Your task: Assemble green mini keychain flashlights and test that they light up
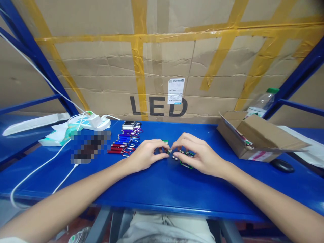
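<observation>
My left hand [147, 155] pinches a small round metal piece [170, 151] between thumb and index finger. My right hand [197, 156] reaches in from the other side, fingers curled and index tip at that piece; anything inside its grip is too small to make out. Several small silver button cells [176, 158] lie on the table under the right fingers. A green carabiner clip [186, 165] rests beneath the right hand, partly covered by the thumb. Behind the left fingertips lies a short green tube [165, 141].
Left of my hands, several mini flashlights [124, 143] with carabiners lie in a colour-sorted row. A blurred-out object [91, 147], tissue pack [57, 135] and white power strip [101, 123] are farther left. At right stand an open carton [260, 155], black mouse [282, 165] and bottle [264, 101].
</observation>
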`<state>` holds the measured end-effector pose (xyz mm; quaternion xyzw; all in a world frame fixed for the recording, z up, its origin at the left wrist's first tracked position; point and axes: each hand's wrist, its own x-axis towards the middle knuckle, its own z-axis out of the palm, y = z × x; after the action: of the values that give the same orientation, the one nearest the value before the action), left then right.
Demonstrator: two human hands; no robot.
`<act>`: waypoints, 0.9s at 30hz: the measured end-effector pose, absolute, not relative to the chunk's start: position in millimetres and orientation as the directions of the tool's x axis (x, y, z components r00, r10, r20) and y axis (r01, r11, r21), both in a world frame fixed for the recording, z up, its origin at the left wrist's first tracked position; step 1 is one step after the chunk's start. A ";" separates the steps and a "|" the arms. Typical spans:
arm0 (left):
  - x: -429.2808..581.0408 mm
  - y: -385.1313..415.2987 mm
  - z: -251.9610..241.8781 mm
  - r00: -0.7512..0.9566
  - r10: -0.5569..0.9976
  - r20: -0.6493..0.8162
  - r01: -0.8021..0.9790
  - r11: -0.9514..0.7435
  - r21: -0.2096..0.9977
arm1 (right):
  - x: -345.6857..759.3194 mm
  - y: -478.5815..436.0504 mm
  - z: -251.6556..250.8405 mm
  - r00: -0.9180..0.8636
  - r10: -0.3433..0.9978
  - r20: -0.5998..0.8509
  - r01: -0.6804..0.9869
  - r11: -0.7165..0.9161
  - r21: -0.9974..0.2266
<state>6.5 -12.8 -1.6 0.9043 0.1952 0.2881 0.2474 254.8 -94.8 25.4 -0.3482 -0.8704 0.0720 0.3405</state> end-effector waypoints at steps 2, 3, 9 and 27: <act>6.3 -12.9 -1.7 0.755 0.500 0.425 0.211 -0.798 0.564 | 254.5 -95.2 26.2 -0.549 0.646 0.530 0.558 0.755 -0.343; 6.2 -12.9 -1.8 0.755 0.502 0.421 0.210 -0.794 0.571 | 254.2 -95.5 26.6 -0.566 0.640 0.519 0.557 0.761 -0.332; 6.3 -12.6 -1.2 0.754 0.507 0.418 0.203 -0.784 0.586 | 253.3 -95.9 25.7 -0.569 0.635 0.522 0.565 0.763 -0.314; 9.5 -18.8 -0.5 0.772 0.523 0.360 0.175 -0.720 0.672 | 253.6 -90.4 15.9 -0.555 0.610 0.566 0.553 0.778 -0.297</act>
<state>9.5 -18.8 -0.5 0.8859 0.1970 0.2739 0.3184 253.6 -90.4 15.9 -0.3302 -0.8807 0.0422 0.3370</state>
